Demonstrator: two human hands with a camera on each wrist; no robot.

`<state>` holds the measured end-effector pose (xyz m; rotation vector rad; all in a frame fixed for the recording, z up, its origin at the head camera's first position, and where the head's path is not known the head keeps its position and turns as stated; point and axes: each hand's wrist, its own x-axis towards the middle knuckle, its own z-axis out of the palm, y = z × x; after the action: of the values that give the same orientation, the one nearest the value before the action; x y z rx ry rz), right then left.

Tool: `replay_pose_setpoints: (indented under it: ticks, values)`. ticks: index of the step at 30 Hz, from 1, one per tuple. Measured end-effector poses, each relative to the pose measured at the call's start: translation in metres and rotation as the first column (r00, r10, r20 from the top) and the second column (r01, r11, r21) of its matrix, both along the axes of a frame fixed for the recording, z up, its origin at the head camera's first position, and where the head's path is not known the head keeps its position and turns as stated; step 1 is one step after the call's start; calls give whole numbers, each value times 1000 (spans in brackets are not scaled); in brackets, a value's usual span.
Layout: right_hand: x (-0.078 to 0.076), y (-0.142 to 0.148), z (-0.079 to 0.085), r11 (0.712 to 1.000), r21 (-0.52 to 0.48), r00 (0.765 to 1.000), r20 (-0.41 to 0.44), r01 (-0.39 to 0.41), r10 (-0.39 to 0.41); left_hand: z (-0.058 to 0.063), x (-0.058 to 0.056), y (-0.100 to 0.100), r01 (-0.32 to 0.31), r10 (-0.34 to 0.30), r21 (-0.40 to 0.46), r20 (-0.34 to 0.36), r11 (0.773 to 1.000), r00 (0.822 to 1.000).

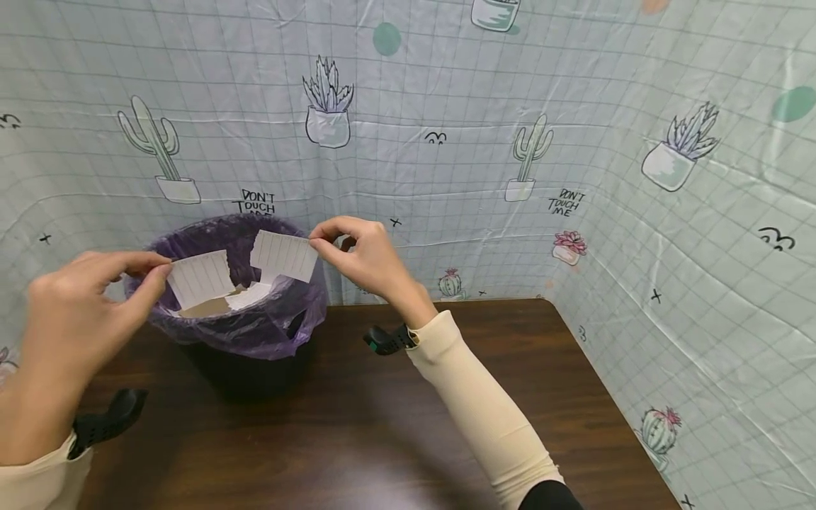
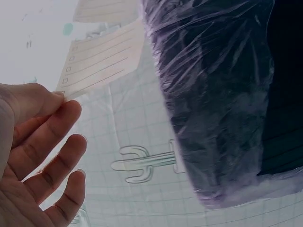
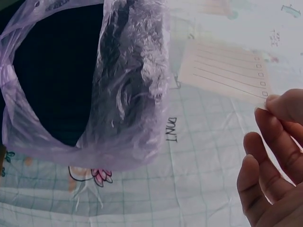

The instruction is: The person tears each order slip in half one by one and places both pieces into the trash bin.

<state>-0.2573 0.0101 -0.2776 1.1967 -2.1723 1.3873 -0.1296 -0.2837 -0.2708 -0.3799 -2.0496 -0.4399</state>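
Observation:
My left hand pinches a torn piece of lined paper by its edge, between thumb and index finger. A second torn piece of lined paper hangs from the thumb and index finger of my right hand. Both pieces are held over the mouth of a black trash bin lined with a purple plastic bag. Small checkboxes run along one side of the left piece and of the right piece in the wrist views. White and tan scraps show inside the bin.
The bin stands on a dark brown wooden table, at its left back. A pale gridded curtain printed with cacti and potted plants hangs close behind the bin and along the right side. Each wrist wears a black strap.

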Motion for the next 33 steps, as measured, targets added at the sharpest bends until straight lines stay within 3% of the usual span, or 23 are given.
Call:
replay_pose_setpoints:
  ticks: [8,21,25,33]
  values:
    - [-2,-14,-1,1000,20,1000,21,1,-1,-3,-8,1,-23,23,45,0,999,1000]
    - [-7,-36,-6,999,36,998,70,3,-6,-13,-14,-11,-46,34,117,102,992,994]
    - [-9,-41,-8,999,39,997,74,6,-9,-20,-16,-15,-66,51,124,125,990,991]
    - [-8,-49,-10,999,20,997,69,30,-32,-25,-20,-17,-46,32,106,131,993,991]
